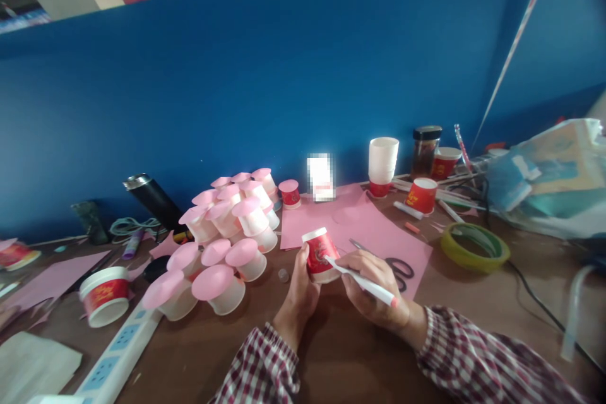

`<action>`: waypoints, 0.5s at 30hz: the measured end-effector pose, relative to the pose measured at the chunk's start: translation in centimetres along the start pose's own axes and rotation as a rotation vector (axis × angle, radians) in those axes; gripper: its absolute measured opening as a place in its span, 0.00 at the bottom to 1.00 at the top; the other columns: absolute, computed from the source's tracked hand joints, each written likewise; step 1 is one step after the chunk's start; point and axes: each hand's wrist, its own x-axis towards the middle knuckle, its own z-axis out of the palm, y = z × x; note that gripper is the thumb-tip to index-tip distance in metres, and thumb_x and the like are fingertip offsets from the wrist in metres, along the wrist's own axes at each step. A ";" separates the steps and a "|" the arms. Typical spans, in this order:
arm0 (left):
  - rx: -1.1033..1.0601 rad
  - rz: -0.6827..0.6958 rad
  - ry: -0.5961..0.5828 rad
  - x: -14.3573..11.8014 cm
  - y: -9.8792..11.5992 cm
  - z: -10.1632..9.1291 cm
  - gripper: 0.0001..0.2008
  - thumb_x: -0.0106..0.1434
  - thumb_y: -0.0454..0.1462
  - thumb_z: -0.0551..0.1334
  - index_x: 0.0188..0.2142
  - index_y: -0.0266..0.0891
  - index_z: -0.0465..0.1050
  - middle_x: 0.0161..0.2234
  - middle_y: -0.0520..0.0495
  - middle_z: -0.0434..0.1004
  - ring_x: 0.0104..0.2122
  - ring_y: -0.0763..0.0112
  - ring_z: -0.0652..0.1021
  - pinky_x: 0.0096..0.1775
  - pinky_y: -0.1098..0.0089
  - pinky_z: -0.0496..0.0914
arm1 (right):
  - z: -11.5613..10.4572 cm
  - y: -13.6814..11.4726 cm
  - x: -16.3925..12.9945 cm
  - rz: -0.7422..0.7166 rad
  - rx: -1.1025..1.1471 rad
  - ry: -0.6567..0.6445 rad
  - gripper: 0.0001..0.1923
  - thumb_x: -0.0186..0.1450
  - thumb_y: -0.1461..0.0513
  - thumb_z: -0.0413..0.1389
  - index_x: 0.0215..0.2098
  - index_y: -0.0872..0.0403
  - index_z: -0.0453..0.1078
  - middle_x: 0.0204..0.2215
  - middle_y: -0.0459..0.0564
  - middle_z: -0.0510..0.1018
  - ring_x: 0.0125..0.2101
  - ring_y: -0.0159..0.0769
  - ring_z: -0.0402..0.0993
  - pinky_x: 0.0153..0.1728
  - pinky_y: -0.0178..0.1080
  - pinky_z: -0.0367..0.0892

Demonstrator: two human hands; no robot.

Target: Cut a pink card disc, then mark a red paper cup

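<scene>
My left hand (303,287) is wrapped round a red paper cup (318,252) with a white rim and base, held tilted above the brown table. A white marker (372,288) with a red end is gripped in my right hand (374,278). Its tip is at the cup's red side; whether it touches I cannot tell. Behind my right hand, black-handled scissors (401,273) lie partly hidden on a pink paper sheet (310,224). To the left stand several white cups topped with pink paper discs (218,282).
A yellow tape roll (475,249) lies right, before a plastic bag (544,183). Stacked white cups (383,161) and a dark-lidded jar (425,151) stand at the back. A power strip (118,353), a black flask (154,199) and a red-and-white cup (105,297) are left.
</scene>
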 end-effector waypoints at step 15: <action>-0.108 -0.127 -0.037 0.0 0.7 1.9 0.11 0.58 0.46 0.60 0.30 0.41 0.71 0.28 0.49 0.74 0.31 0.67 0.73 0.40 0.66 0.68 | -0.3 -0.1 -0.1 0.097 0.048 -0.031 0.11 0.63 0.68 0.52 0.43 0.52 0.66 0.33 0.50 0.77 0.32 0.37 0.75 0.37 0.41 0.73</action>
